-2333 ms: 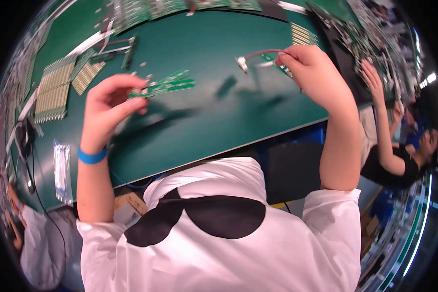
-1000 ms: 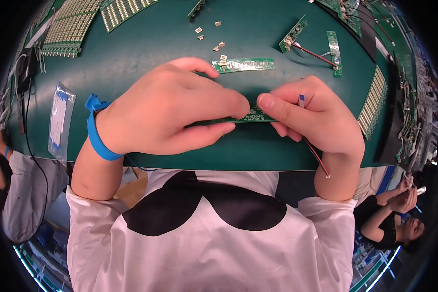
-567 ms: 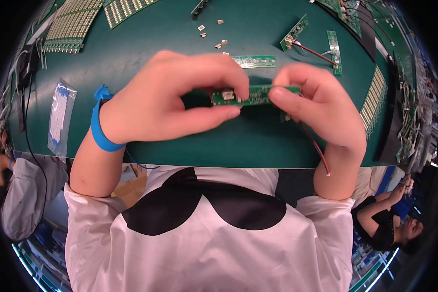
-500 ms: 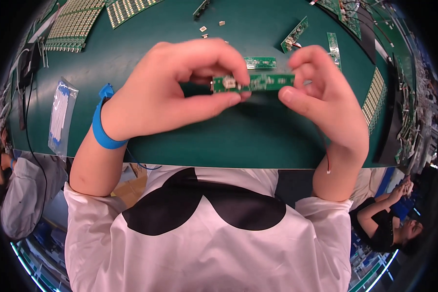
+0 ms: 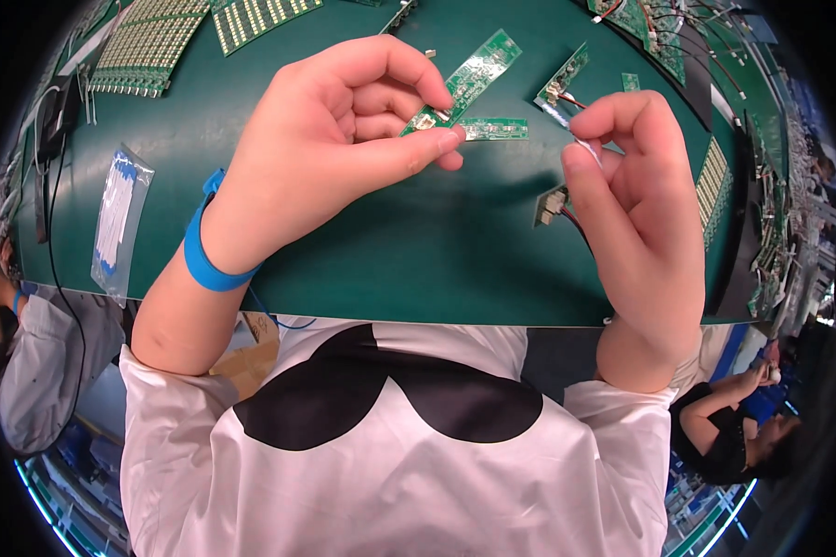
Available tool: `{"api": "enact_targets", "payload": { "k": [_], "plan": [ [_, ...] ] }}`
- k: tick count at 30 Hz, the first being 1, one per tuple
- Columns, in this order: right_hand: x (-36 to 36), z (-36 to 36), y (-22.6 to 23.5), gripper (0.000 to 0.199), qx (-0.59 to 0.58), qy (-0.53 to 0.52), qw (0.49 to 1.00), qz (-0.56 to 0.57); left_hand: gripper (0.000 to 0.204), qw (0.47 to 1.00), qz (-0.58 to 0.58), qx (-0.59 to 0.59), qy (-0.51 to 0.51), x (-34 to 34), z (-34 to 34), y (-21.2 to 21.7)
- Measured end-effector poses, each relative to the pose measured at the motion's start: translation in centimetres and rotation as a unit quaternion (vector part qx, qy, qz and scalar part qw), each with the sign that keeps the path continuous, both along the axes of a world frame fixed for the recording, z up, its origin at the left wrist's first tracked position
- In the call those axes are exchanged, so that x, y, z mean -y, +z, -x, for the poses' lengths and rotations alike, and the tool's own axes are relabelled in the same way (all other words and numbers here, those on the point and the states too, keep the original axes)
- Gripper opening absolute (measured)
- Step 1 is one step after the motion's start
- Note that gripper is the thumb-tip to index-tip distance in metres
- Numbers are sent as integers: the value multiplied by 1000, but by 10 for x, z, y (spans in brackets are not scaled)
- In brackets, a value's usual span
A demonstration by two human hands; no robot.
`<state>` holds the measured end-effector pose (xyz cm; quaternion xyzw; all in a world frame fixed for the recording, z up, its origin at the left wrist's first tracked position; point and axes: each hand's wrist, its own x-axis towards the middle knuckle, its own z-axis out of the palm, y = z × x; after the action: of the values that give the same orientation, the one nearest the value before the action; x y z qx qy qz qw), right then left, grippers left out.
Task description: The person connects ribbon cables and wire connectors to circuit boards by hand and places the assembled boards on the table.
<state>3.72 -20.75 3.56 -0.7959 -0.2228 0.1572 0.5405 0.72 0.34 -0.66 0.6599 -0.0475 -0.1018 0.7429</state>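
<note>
1. I am seeing the left hand (image 5: 330,148) pinching a narrow green circuit board strip (image 5: 464,82) at its near end, thumb under and fingertips over, clamped on it; the strip is tilting up and away to the right from the pinch, held clear of the green table mat (image 5: 418,260); a blue wrist strap (image 5: 209,255) is circling the wrist behind the pinch.

2. I am seeing the right hand (image 5: 636,213) just to the right of that pinch, thumb and forefinger pressed together on a small white connector (image 5: 587,147); what the piece is in detail I cannot tell; the two hands are near but not touching.

3. Just past the left thumb tip, a second short green board (image 5: 494,129) is lying flat on the mat; below the right fingers a small wired board (image 5: 552,204) is lying with red and black leads running under the hand.

4. Beyond the right fingertips another small board with wires (image 5: 561,82) is resting on the mat, apart from the held strip.

5. Far to the left of the grip, a clear bag of white strips (image 5: 116,218) is lying near the mat's edge; farther up, panels of gold-dotted boards (image 5: 149,42) are lying side by side; at the far right rim another person's arm (image 5: 729,399) is showing.
</note>
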Motion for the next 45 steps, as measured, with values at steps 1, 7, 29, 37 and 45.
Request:
{"api": "enact_targets", "payload": {
  "k": [1,7,29,37,45],
  "plan": [
    [0,-1,2,16,1,0,1000,1,25,1000,-8,9,2,0,0,-1],
    [-5,-5,4,12,71,37,996,31,27,1000,12,3,17,3,4,2],
    [-7,7,-26,3,37,-20,999,21,32,995,63,-75,-18,12,5,-2],
    [-4,4,-31,3,77,32,995,52,28,997,32,-69,13,18,9,-3],
    [-5,2,-32,4,76,34,995,51,27,998,17,-65,10,18,11,0]
  ]
}}
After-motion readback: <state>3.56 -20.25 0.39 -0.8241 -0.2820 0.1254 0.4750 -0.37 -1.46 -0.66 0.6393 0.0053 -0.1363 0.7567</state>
